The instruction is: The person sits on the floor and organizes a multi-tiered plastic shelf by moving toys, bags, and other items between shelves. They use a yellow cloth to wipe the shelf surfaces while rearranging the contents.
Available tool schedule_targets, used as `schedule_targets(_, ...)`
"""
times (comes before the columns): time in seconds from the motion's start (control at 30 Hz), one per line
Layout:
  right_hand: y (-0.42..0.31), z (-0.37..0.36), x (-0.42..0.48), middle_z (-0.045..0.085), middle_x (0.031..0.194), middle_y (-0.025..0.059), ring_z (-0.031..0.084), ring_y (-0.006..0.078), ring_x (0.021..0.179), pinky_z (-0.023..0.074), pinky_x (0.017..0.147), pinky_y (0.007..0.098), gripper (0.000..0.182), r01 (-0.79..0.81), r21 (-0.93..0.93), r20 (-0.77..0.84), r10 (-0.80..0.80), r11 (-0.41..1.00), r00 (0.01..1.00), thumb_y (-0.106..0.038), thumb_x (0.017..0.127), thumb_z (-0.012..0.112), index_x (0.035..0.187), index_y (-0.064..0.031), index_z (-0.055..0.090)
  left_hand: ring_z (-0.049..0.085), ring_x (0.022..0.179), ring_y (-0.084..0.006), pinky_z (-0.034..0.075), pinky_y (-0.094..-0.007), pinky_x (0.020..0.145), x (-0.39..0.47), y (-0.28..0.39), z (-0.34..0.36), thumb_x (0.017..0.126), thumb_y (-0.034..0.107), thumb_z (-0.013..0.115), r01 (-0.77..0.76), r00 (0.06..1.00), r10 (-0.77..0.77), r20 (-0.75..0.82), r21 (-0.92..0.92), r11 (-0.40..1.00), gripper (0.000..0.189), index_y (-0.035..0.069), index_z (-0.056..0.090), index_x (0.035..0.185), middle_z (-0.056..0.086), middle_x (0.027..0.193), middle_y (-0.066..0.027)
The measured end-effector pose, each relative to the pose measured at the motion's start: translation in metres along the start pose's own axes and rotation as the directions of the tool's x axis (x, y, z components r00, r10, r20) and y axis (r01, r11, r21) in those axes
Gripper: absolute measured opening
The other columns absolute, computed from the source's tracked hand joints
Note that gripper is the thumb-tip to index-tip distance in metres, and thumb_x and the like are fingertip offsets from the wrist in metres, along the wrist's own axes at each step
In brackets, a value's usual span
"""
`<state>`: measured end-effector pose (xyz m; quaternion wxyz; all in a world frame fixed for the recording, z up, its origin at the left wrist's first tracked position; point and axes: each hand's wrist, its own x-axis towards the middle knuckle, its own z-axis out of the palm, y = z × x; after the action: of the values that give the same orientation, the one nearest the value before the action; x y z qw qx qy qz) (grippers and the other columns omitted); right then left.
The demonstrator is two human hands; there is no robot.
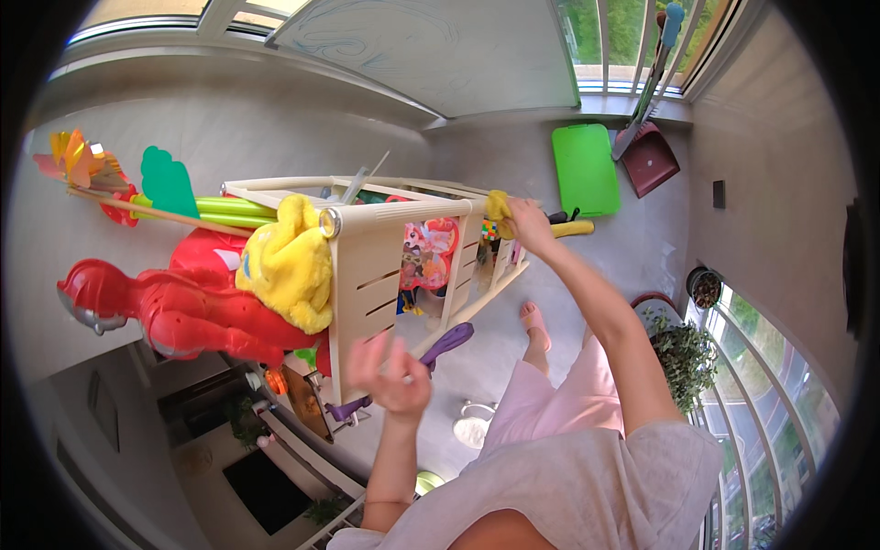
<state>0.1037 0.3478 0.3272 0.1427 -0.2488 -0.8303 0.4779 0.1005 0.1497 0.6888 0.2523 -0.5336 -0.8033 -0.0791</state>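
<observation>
Before me stands a cream plastic shelf rack [364, 240] with several tiers. My left hand [392, 381], blurred, is raised beside its near corner with the fingers apart and nothing seen in them. My right hand [526, 223] grips a yellow cloth [498, 213] against the rack's far corner. A yellow plush toy [292, 265] and a large red toy figure [206, 313] lie at the rack's top end. A purple fabric piece [447, 344] hangs along the near side, close to my left hand. A pink picture panel [430, 253] shows between the slats.
A green plastic lid or bin [586, 168] and a dark red dustpan [650, 159] with long handles stand by the far wall. A potted plant [680, 357] is at the barred window on the right. A whiteboard [440, 55] leans at the back. A round white object [471, 432] is on the floor.
</observation>
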Motion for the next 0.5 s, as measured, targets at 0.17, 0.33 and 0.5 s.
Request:
schedule_targets(0.17, -0.089, -0.030, 0.002, 0.052, 0.134, 0.0193, 0.051, 0.0388, 0.119, 0.0443, 0.104, 0.0452, 0.061, 0.352, 0.104, -0.236, -0.320, 0.930, 0.917, -0.003, 0.073, 0.072, 0.129, 0.0023, 0.050, 0.051, 0.126, -0.0370, 0.037, -0.0474, 0.107, -0.057, 0.015, 0.066, 0.088, 0.010, 0.063, 0.400, 0.794, -0.269, 0.546, -0.136, 0.906, 0.053, -0.002, 0.050, 0.138, 0.051, 0.140, -0.0214)
schedule_targets(0.33, -0.062, 0.000, 0.018, 0.053, 0.132, 0.0195, 0.050, 0.0398, 0.118, 0.0442, 0.103, 0.0444, 0.066, 0.311, 0.242, -0.279, -0.241, 0.919, 0.929, 0.000, 0.072, 0.071, 0.133, 0.0016, 0.047, 0.046, 0.132, -0.0434, 0.035, -0.0487, 0.110, -0.116, 0.007, 0.107, 0.093, 0.014, 0.058, 0.534, 0.580, -0.413, 0.702, 0.055, 0.843, 0.061, -0.007, 0.037, 0.146, 0.044, 0.147, -0.0275)
schedule_targets(0.5, -0.037, 0.021, 0.017, 0.055, 0.128, 0.0193, 0.050, 0.0416, 0.115, 0.0446, 0.101, 0.0453, 0.067, 0.295, 0.293, -0.274, -0.216, 0.910, 0.937, 0.000, 0.072, 0.071, 0.135, 0.0014, 0.047, 0.048, 0.130, -0.0428, 0.038, -0.0480, 0.108, -0.142, 0.015, 0.120, 0.091, 0.011, 0.058, 0.440, 0.605, -0.380, 0.700, 0.104, 0.892, 0.061, -0.009, 0.037, 0.145, 0.045, 0.146, -0.0287)
